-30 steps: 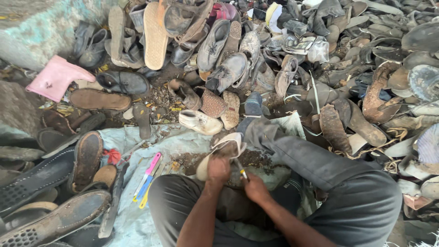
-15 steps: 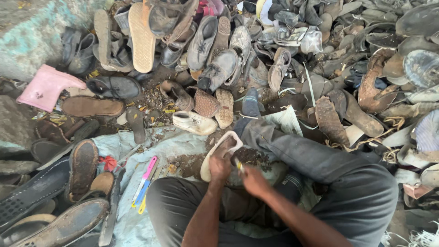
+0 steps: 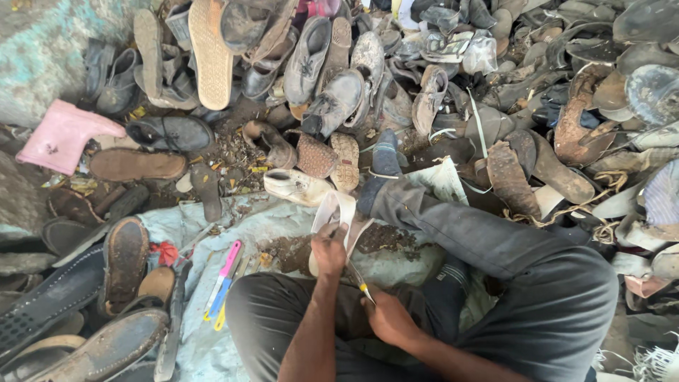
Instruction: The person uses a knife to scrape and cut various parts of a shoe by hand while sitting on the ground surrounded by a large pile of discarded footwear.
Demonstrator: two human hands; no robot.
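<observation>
I sit cross-legged on a pale cloth [image 3: 212, 226] among old shoes. My left hand [image 3: 329, 251] grips a pale, worn shoe sole [image 3: 335, 212] that stands on its heel end in front of my lap. My right hand [image 3: 385, 318] holds a small knife [image 3: 357, 279] with a yellow part at the handle, its blade angled up against the sole near my left hand. My right leg [image 3: 495, 240] in grey trousers stretches out toward the pile.
A big heap of dirty shoes and soles [image 3: 339, 85] fills the ground ahead and to the right. Several dark soles [image 3: 124, 262] lie at my left. A pink and blue tool [image 3: 225, 276] rests on the cloth. A pink boot [image 3: 60, 134] lies at far left.
The view has shifted slightly. My left hand has turned the sole more upright, and my right hand has drawn back toward my lap with the knife.
</observation>
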